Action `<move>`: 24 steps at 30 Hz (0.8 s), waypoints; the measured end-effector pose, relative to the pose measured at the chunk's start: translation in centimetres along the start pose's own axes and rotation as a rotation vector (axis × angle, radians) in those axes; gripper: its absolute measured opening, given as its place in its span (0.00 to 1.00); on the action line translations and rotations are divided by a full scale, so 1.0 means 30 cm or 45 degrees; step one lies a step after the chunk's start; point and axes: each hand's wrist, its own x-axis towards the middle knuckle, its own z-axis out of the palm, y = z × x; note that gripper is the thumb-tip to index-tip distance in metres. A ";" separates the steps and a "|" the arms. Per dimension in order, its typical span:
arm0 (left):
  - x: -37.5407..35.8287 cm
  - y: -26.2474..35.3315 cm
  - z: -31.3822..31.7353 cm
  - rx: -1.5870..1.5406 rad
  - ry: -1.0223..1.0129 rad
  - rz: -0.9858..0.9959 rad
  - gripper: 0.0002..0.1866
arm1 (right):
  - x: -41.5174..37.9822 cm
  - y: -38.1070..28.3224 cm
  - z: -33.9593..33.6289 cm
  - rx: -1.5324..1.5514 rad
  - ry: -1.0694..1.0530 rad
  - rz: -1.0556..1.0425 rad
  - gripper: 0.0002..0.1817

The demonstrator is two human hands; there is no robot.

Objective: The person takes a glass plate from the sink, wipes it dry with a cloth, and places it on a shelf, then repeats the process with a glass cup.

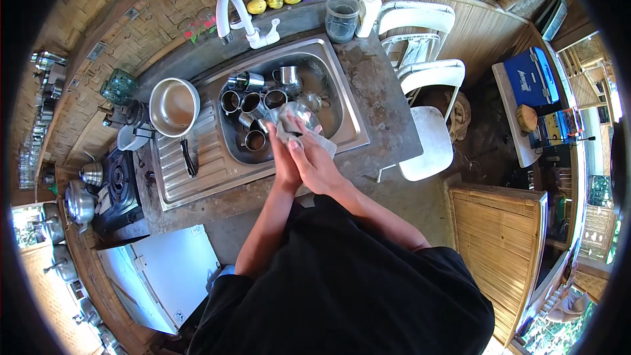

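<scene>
Shiny round vessel [309, 116]: held between both hands, above the near side of the sink [343, 85]. Left grip [286, 163] and right grip [315, 161] both closed around it; pale cloth-like piece [327, 146] pokes out beside the right grip. Exact finger contact unclear. Metal cups [252, 102] sit in the basin, beyond and left of the grips, some tilted. White faucet [257, 38] farther out, left. Saucepan [175, 106] well left, by the ribbed drainboard [217, 151]. Jar [342, 20] and pump bottle [369, 14] beyond-right, on the grey surface [381, 92].
</scene>
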 end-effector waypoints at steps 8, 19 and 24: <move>0.018 0.085 -0.030 -0.375 -0.233 -0.244 0.43 | -0.019 -0.046 -0.069 -0.543 -0.152 -0.439 0.38; -0.035 0.067 0.093 -0.023 0.219 0.052 0.36 | 0.063 0.052 -0.031 -0.453 0.090 -0.114 0.35; -0.015 0.059 0.094 0.175 0.147 0.275 0.38 | 0.048 0.070 0.016 -0.287 0.219 0.027 0.33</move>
